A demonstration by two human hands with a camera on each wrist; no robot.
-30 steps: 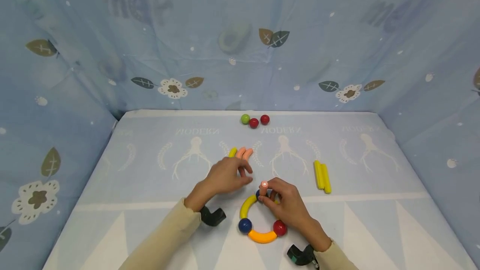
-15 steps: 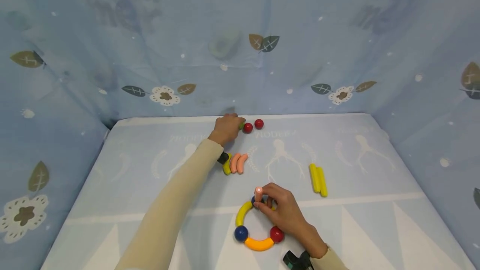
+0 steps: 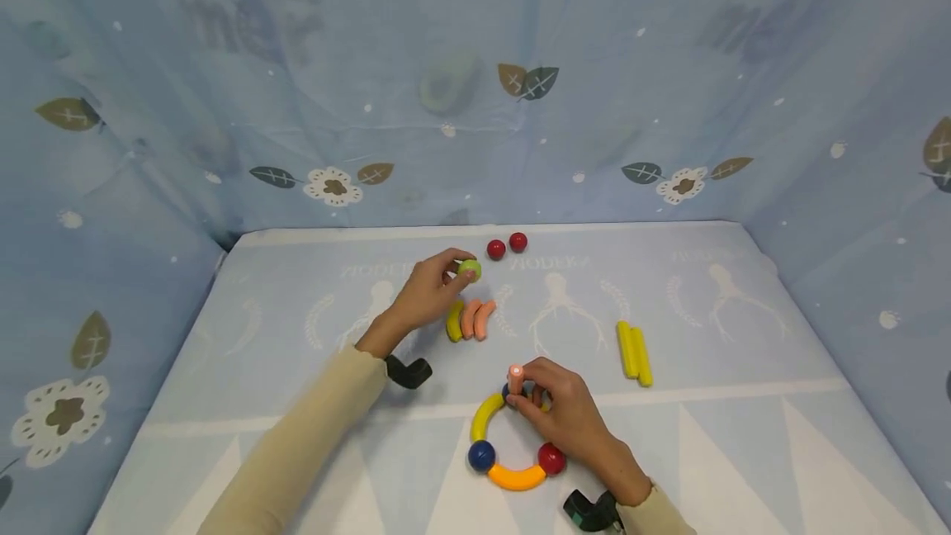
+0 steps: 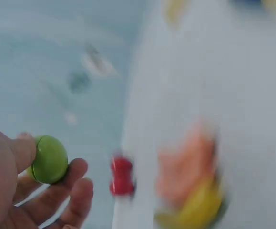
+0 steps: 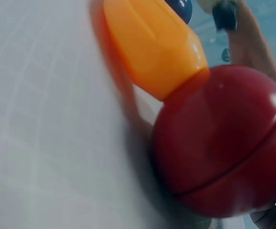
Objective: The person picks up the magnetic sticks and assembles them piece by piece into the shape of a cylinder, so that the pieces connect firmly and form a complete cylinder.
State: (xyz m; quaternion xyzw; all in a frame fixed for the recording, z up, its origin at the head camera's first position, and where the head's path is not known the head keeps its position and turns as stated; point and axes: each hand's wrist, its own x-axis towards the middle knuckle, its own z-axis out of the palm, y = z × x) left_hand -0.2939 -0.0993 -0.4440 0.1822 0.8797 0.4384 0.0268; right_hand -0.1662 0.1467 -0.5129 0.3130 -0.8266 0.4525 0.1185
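My left hand (image 3: 428, 294) holds a green ball (image 3: 470, 270) between thumb and fingers, raised near the back of the table; the left wrist view shows the green ball (image 4: 51, 160) close up. My right hand (image 3: 570, 409) pinches a salmon-pink rod (image 3: 516, 378) that stands upright over the back of a ring. That ring joins a yellow curved piece (image 3: 484, 419), a blue ball (image 3: 481, 456), an orange curved piece (image 3: 517, 479) and a red ball (image 3: 552, 459). Another blue ball at its back is partly covered by the rod. Right-hand fingers hide the ring's right side.
Two red balls (image 3: 496, 249) lie near the back edge. A yellow curved piece (image 3: 455, 324) and two salmon curved pieces (image 3: 470, 319) lie side by side below the left hand. Yellow rods (image 3: 634, 353) rest at the right. Patterned blue curtain (image 3: 446, 147) surrounds the table.
My left hand reached to the back edge, took the green ball from beside the red balls and has lifted it back toward me. The right hand stays at the ring with the rod.
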